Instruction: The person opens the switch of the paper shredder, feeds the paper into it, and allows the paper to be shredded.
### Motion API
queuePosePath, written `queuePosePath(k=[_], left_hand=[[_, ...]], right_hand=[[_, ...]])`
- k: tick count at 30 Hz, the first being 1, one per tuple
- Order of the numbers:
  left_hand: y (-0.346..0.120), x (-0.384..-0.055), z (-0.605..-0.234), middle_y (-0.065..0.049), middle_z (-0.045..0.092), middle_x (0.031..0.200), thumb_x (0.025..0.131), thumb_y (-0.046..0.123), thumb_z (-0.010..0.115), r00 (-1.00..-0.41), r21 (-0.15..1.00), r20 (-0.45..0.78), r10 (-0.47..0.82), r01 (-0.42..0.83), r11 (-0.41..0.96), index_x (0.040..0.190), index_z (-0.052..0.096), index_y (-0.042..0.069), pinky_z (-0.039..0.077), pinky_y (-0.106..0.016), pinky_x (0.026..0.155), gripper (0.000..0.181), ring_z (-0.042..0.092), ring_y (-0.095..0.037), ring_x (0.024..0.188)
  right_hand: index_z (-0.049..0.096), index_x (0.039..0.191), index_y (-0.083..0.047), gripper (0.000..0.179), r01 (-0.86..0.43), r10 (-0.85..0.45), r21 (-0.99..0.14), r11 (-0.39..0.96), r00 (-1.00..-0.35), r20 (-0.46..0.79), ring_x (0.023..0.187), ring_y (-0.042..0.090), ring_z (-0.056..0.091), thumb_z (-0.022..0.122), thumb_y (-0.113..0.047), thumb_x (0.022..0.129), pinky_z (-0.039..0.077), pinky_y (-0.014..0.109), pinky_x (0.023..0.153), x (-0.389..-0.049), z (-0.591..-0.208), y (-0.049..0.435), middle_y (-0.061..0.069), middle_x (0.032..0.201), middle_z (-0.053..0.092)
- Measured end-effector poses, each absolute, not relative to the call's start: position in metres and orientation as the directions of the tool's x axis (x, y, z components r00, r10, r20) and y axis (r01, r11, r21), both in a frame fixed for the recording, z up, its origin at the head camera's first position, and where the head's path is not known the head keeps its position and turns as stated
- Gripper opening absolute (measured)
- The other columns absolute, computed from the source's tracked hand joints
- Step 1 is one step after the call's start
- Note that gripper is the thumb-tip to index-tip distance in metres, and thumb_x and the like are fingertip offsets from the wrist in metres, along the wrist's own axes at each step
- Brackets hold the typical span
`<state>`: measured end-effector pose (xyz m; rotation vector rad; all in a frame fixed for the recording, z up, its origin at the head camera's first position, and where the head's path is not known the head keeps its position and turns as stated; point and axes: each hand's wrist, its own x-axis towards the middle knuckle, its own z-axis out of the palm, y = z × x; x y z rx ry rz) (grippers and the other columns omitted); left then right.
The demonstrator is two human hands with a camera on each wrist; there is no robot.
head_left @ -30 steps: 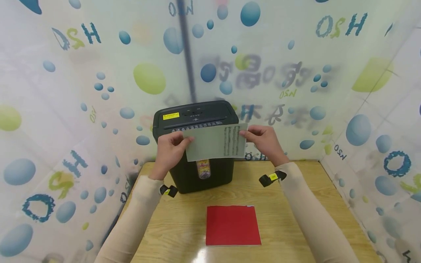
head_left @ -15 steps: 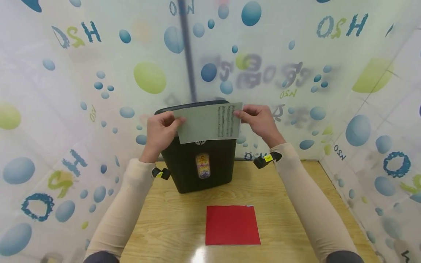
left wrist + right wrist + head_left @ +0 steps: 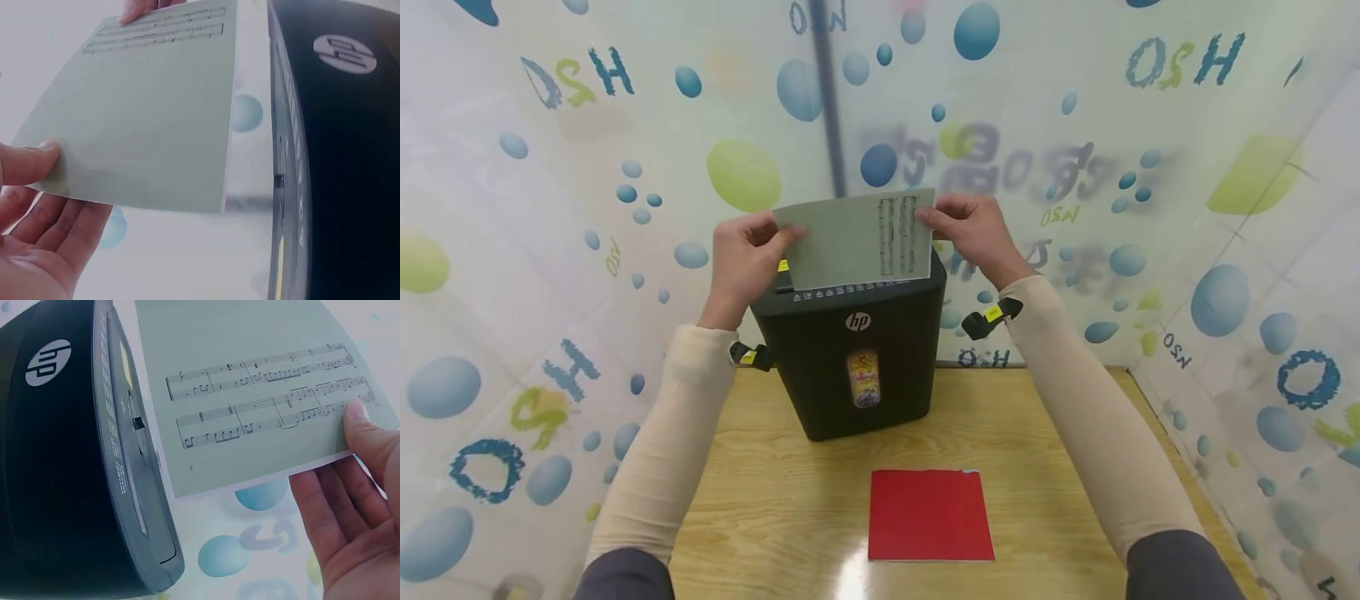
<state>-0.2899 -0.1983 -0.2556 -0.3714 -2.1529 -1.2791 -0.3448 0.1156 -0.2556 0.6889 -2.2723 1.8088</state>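
A pale green sheet of paper (image 3: 838,242) with printed music staves near its right end is stretched between both hands. My left hand (image 3: 745,262) pinches its left edge, thumb on the near face and fingers behind. At the opposite edge my right hand (image 3: 973,233) pinches it the same way, the thumb beside the staves in the right wrist view. The sheet is above a black HP paper shredder (image 3: 891,358) and overlaps its top in the head view. In the left wrist view a gap shows between the sheet's lower edge (image 3: 228,156) and the shredder (image 3: 350,156).
A red sheet or folder (image 3: 931,515) lies flat on the wooden table (image 3: 775,500) in front of the shredder. Colourful shreds show through the shredder's window (image 3: 863,379). A curtain (image 3: 1037,108) printed with spots and letters hangs behind and at both sides.
Both hands have raised the green sheet and carried it forward and slightly left, from in front of the shredder to above its top. The red sheet has not moved.
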Motion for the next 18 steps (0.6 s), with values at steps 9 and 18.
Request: queuePosePath(k=[9, 18], left_hand=[[-0.212, -0.307, -0.261, -0.009, 0.078, 0.098, 0.093, 0.028, 0.076, -0.822, 0.729, 0.562, -0.088, 0.443, 0.522, 0.108, 0.079, 0.006, 0.052, -0.019, 0.069, 0.027, 0.067, -0.007, 0.078], [-0.222, -0.322, -0.268, 0.001, 0.074, 0.08, 0.093, 0.03, 0.077, -0.827, 0.732, 0.554, -0.101, 0.425, 0.533, 0.094, 0.078, 0.002, 0.047, -0.021, 0.067, 0.028, 0.063, -0.007, 0.074]], right_hand=[[0.08, 0.11, -0.012, 0.03, -0.428, -0.284, -0.888, 0.167, -0.883, 0.372, 0.105, 0.019, 0.072, 0.075, -0.036, 0.093, 0.054, 0.042, 0.103, -0.366, -0.257, 0.101, 0.005, 0.108, 0.078], [0.08, 0.11, -0.011, 0.027, -0.447, -0.3, -0.879, 0.162, -0.871, 0.388, 0.102, 0.019, 0.073, 0.075, -0.032, 0.094, 0.056, 0.042, 0.1, -0.386, -0.268, 0.09, 0.004, 0.104, 0.079]])
